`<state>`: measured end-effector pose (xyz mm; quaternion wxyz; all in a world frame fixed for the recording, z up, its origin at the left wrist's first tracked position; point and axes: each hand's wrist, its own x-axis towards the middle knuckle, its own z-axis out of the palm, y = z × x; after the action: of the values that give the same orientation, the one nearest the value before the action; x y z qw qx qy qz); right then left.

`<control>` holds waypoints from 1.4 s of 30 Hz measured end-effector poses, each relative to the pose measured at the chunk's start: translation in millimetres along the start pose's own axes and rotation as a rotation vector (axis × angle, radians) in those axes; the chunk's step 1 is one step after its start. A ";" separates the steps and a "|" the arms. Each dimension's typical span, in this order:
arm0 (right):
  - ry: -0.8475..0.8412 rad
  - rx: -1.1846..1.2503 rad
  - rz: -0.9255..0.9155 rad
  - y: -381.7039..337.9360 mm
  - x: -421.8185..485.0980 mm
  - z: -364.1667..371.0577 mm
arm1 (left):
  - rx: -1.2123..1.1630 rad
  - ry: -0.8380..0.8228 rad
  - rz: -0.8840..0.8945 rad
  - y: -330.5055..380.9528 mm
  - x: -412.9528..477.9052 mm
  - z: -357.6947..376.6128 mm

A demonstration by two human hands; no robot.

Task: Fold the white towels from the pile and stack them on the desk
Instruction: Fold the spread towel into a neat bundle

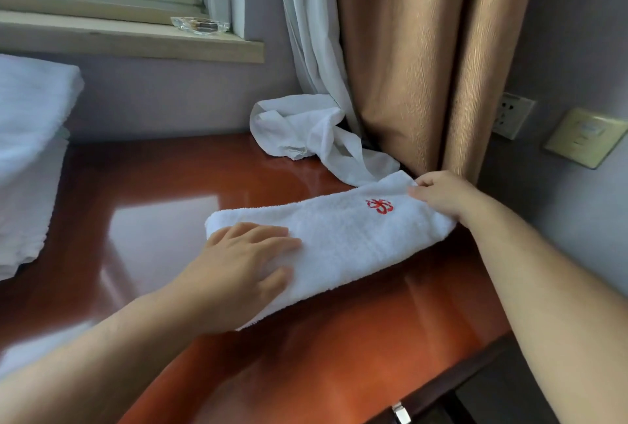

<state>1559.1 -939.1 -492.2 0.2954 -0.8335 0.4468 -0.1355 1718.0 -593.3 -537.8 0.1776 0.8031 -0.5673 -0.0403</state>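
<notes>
tabletop (163, 185): red-brown, glossy
stack (30, 138): folded, left edge
towel (339, 240): half-folded strip, right-centre
pile (299, 128): one crumpled towel left, back edge
left hand (244, 260): fingers flat, pressing towel
right hand (441, 196): fingers pinching towel end

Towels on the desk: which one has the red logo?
The folded towel under both hands, with the red embroidered logo near its right end. The crumpled towel by the curtain shows none.
</notes>
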 end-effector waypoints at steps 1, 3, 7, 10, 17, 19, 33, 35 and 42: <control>0.017 -0.100 -0.009 1.0 1.3 1.7 | 0.011 -0.028 0.002 -1.6 0.1 1.0; 0.015 -0.194 -0.018 5.5 1.3 10.2 | 0.047 -0.088 0.006 -3.5 0.5 2.8; 0.248 -0.374 -0.023 2.9 -11.2 23.9 | 0.078 -0.134 0.010 -3.7 -0.3 3.7; 0.558 -0.478 -0.224 -14.7 -21.3 33.1 | 0.076 -0.139 0.004 -4.0 -0.9 4.4; -0.164 -0.458 -0.324 -38.3 -43.4 82.1 | 0.074 -0.162 -0.029 -6.2 -5.9 5.1; -0.162 -0.501 -0.299 -36.9 -42.0 84.2 | 0.067 -0.176 -0.051 -9.0 -9.4 3.3; -0.109 -0.506 -0.105 -72.8 -102.8 125.0 | -0.675 0.118 -0.829 -33.2 -33.5 -40.8; -0.124 -0.470 -0.124 -79.4 -113.5 130.2 | -0.845 0.098 -0.761 -34.2 -49.0 -52.3; -0.319 -0.123 -0.541 -138.6 -148.2 127.7 | -0.624 0.144 -0.386 -24.7 -112.0 -121.0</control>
<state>1630.2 -710.3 -502.2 0.2639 -0.9492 0.1642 -0.0494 1732.9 -453.4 -448.3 0.4425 0.8032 -0.3519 -0.1876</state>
